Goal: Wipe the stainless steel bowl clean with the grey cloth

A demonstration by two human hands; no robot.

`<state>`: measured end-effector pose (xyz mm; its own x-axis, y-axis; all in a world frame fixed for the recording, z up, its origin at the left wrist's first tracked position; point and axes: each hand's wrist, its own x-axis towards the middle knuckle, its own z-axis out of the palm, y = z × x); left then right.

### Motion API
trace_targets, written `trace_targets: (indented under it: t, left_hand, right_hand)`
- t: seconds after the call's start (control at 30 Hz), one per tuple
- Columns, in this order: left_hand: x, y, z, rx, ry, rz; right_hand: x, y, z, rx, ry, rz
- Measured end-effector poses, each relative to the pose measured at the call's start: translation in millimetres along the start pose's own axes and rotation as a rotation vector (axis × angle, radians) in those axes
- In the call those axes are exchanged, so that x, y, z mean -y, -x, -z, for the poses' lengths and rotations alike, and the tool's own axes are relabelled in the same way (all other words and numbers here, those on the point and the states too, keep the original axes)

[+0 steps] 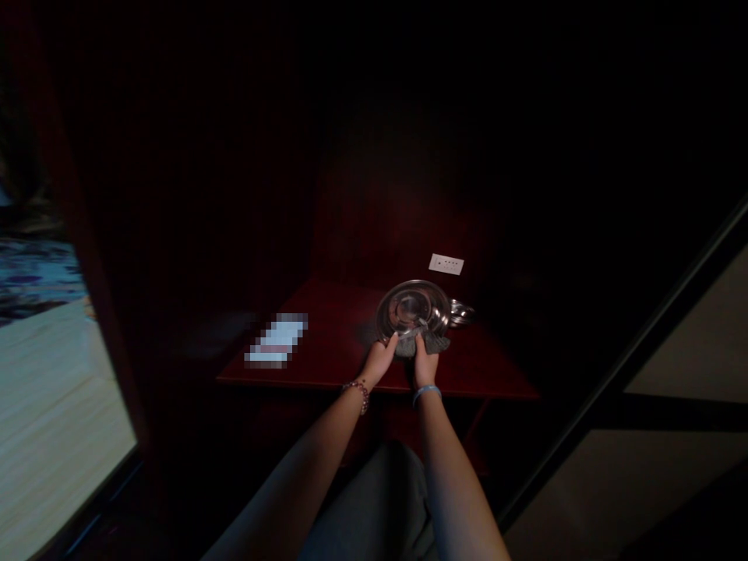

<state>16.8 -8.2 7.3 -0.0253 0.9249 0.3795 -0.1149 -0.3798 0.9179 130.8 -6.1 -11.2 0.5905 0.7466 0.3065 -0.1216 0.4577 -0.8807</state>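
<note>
A shiny metal bowl (409, 300) is tilted toward me above a dark red shelf, its inside showing. At its near left rim, my left hand (379, 360) is closed on the edge, thumb on top. My right hand (426, 366) grips the near right rim through a grey cloth (437, 343), with its thumb pressed inside the bowl. Part of the cloth hangs out to the right of that hand. Both hands' fingers are mostly hidden under the rim. Just behind the bowl, to the right, sits another piece of shiny metalware (461, 313), partly covered.
The dark red shelf (327, 351) has a front edge near my wrists. On its left lies a pale, blurred-out flat item (277, 340). A white socket plate (446, 264) is on the back wall. Dark panels rise on both sides; a light wooden surface (52, 405) is at far left.
</note>
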Motion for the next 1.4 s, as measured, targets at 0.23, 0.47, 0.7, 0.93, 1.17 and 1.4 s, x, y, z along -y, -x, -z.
trace_targets:
  t: [0.23, 0.47, 0.7, 0.93, 1.17, 1.4]
  left_hand:
    - [-3, -4, 2.4, -0.125, 0.015, 0.072]
    - [-7, -3, 5.4, -0.188, 0.170, 0.073]
    - [-2, -2, 1.6, 0.034, 0.067, 0.022]
    - [3, -5, 3.9, -0.088, -0.016, 0.053]
    - [-1, -4, 6.2, -0.178, 0.103, 0.066]
    - [5, -4, 1.9, 0.018, 0.082, 0.000]
  right_hand:
    - [1, 1, -2, 0.002, 0.033, 0.025]
    - [3, 2, -3, -0.013, 0.036, 0.032]
    - [4, 2, -1, -0.027, 0.019, 0.026]
    - [5, 3, -2, 0.031, 0.028, 0.029]
    - [7, 3, -3, 0.009, 0.041, 0.038]
    - [4, 1, -1, -0.031, 0.022, 0.001]
